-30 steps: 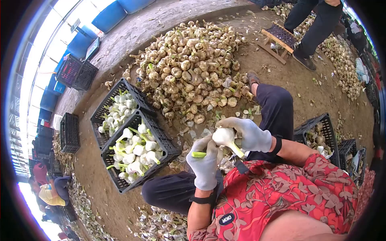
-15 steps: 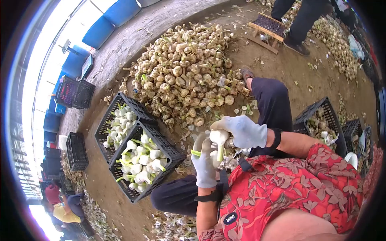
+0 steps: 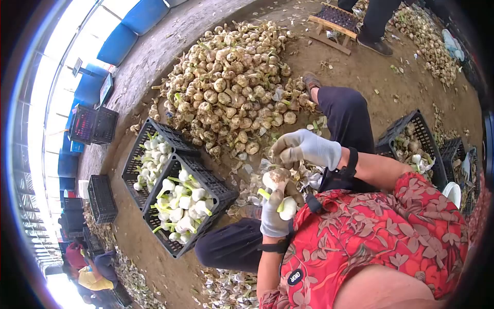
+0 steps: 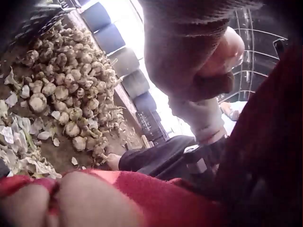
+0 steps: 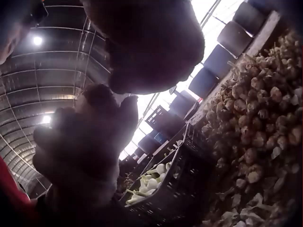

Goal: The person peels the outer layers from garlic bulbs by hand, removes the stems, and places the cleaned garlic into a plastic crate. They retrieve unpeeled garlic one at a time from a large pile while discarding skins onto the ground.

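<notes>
While the left hand (image 3: pixel 275 213) grips a garlic bulb (image 3: pixel 275 178), the right hand (image 3: pixel 303 148) hovers just above, fingers curled, holding nothing.

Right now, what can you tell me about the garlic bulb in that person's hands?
The bulb is round and whitish with patches of brown, dirty skin, and a short green stalk stub sticks out on its left side. The gloved left hand holds it from below, fingers curled round it, along with what looks like a second, paler piece just under it. The gloved right hand is just above it; whether it touches the bulb is unclear. The bulb sits over the person's lap, near the heap of unpeeled garlic.
</notes>
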Demonstrator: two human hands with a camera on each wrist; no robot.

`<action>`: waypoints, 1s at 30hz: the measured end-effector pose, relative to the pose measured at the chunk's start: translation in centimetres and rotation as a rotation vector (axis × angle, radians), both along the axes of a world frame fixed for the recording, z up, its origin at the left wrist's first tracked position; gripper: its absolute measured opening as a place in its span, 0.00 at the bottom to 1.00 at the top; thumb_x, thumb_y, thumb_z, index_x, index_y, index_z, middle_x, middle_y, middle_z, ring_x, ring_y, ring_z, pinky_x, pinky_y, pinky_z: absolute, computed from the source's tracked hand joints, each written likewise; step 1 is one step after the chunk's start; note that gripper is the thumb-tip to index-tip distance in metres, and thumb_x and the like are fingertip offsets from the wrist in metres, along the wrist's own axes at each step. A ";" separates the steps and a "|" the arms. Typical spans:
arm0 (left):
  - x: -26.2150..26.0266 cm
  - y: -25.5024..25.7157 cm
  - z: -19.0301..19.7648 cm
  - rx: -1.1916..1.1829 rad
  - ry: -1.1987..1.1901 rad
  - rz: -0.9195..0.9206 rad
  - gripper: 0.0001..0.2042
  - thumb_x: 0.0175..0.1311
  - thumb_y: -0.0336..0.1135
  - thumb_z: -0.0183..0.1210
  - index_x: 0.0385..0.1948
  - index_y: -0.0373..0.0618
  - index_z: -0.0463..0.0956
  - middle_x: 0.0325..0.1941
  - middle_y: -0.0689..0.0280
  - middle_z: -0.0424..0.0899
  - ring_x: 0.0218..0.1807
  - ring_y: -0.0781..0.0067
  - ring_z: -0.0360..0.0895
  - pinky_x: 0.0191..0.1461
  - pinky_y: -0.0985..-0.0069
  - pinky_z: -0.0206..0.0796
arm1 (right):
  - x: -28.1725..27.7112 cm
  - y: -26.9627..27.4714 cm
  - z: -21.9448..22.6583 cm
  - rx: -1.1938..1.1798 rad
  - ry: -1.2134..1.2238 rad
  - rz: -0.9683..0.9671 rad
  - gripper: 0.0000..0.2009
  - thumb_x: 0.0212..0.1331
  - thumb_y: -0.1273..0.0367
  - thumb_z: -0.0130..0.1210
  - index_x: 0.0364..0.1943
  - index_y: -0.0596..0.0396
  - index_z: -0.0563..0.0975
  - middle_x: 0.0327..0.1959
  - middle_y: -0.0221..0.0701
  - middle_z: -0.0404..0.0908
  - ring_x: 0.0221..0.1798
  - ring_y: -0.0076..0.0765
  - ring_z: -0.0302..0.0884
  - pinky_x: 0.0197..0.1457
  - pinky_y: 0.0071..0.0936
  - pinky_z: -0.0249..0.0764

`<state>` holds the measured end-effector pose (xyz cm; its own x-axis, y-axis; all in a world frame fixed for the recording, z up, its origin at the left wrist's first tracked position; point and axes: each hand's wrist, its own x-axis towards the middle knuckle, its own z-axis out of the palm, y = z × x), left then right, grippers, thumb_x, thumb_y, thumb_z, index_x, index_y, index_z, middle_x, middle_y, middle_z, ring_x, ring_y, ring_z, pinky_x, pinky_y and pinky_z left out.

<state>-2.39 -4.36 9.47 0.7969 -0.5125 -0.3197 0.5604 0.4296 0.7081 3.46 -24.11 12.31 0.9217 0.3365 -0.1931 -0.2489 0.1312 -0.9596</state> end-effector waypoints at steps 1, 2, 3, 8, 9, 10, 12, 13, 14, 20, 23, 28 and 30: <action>0.1 -0.2 0.5 0.047 -0.006 0.030 0.26 0.58 0.56 0.58 0.43 0.39 0.73 0.27 0.64 0.76 0.27 0.74 0.74 0.30 0.77 0.65 | -0.2 0.3 0.4 -0.112 -0.111 0.017 0.20 0.47 0.71 0.68 0.46 0.61 0.77 0.39 0.29 0.81 0.38 0.23 0.77 0.43 0.21 0.73; 0.2 -0.6 1.8 0.095 -0.012 0.059 0.25 0.59 0.56 0.57 0.44 0.39 0.73 0.27 0.64 0.77 0.27 0.74 0.75 0.30 0.78 0.65 | -0.5 0.5 1.1 -0.208 -0.217 0.022 0.24 0.44 0.67 0.71 0.46 0.61 0.76 0.40 0.29 0.79 0.42 0.24 0.75 0.47 0.22 0.71; 0.3 -0.9 2.5 0.143 -0.019 0.086 0.25 0.60 0.55 0.57 0.45 0.40 0.73 0.28 0.64 0.77 0.28 0.75 0.75 0.31 0.78 0.66 | -0.5 0.7 1.0 -0.249 -0.246 0.023 0.24 0.44 0.65 0.71 0.45 0.61 0.77 0.39 0.31 0.80 0.43 0.25 0.76 0.48 0.23 0.72; 1.2 -0.9 3.1 0.173 0.039 0.052 0.17 0.62 0.42 0.58 0.47 0.42 0.72 0.27 0.65 0.79 0.25 0.75 0.77 0.27 0.81 0.69 | 0.4 0.6 0.4 -0.207 -0.158 0.106 0.22 0.43 0.61 0.72 0.39 0.62 0.79 0.35 0.32 0.82 0.39 0.26 0.78 0.45 0.25 0.74; 1.1 -0.7 3.0 0.138 0.065 0.052 0.15 0.62 0.39 0.59 0.46 0.42 0.72 0.28 0.65 0.79 0.24 0.75 0.77 0.27 0.81 0.69 | 0.8 0.4 0.1 -0.175 -0.092 0.151 0.22 0.43 0.61 0.73 0.38 0.62 0.80 0.34 0.31 0.82 0.39 0.26 0.78 0.44 0.25 0.74; 1.0 -0.6 3.0 0.103 0.091 0.050 0.13 0.61 0.36 0.60 0.45 0.43 0.72 0.29 0.65 0.80 0.23 0.75 0.78 0.26 0.82 0.70 | 1.3 0.2 -1.0 -0.088 -0.083 0.182 0.20 0.44 0.61 0.72 0.35 0.62 0.81 0.31 0.30 0.83 0.35 0.25 0.78 0.41 0.24 0.75; 0.6 -0.7 2.5 0.091 0.080 0.052 0.12 0.62 0.35 0.59 0.44 0.43 0.72 0.28 0.65 0.80 0.24 0.76 0.78 0.25 0.83 0.69 | 1.7 -0.3 -2.3 0.098 0.157 0.192 0.19 0.45 0.61 0.71 0.36 0.62 0.81 0.31 0.30 0.83 0.34 0.24 0.78 0.40 0.23 0.74; 0.5 -0.8 2.3 0.086 0.076 0.054 0.12 0.62 0.35 0.59 0.44 0.43 0.72 0.28 0.64 0.80 0.24 0.76 0.78 0.24 0.83 0.68 | 1.8 -0.4 -2.6 0.193 0.277 0.197 0.19 0.46 0.61 0.71 0.36 0.62 0.81 0.31 0.30 0.83 0.34 0.23 0.78 0.39 0.22 0.74; 0.5 -0.8 2.5 0.109 0.092 0.069 0.11 0.62 0.35 0.59 0.43 0.42 0.73 0.27 0.65 0.80 0.24 0.76 0.78 0.24 0.83 0.68 | 1.9 -0.4 -2.5 0.209 0.263 0.200 0.18 0.47 0.61 0.70 0.34 0.62 0.81 0.31 0.30 0.84 0.32 0.22 0.78 0.36 0.22 0.74; 1.1 -1.0 3.3 0.180 0.103 0.088 0.10 0.63 0.33 0.58 0.43 0.42 0.73 0.27 0.66 0.80 0.24 0.77 0.77 0.26 0.82 0.70 | 2.2 0.0 -0.5 -0.198 -0.082 0.253 0.19 0.42 0.61 0.72 0.34 0.63 0.82 0.30 0.30 0.83 0.32 0.22 0.78 0.35 0.22 0.73; 1.2 -1.2 3.0 0.179 0.094 0.069 0.10 0.63 0.33 0.59 0.43 0.42 0.73 0.28 0.67 0.80 0.24 0.80 0.77 0.25 0.83 0.68 | 2.7 -0.6 -1.6 -0.086 0.035 0.291 0.17 0.46 0.63 0.71 0.33 0.62 0.82 0.27 0.30 0.83 0.31 0.22 0.78 0.33 0.22 0.74; 0.5 -0.9 0.8 0.149 0.089 0.096 0.10 0.63 0.32 0.59 0.44 0.43 0.74 0.30 0.69 0.79 0.25 0.82 0.75 0.24 0.85 0.66 | 2.6 -1.2 -2.7 0.084 0.207 0.241 0.12 0.55 0.65 0.65 0.34 0.62 0.82 0.26 0.29 0.83 0.25 0.23 0.78 0.28 0.18 0.74; 0.8 -1.3 2.5 0.239 0.063 0.127 0.10 0.65 0.34 0.58 0.44 0.44 0.72 0.28 0.67 0.78 0.25 0.79 0.76 0.25 0.82 0.69 | 2.5 -1.4 -1.3 0.041 0.193 0.229 0.12 0.57 0.66 0.63 0.39 0.61 0.82 0.31 0.32 0.84 0.31 0.25 0.81 0.34 0.22 0.77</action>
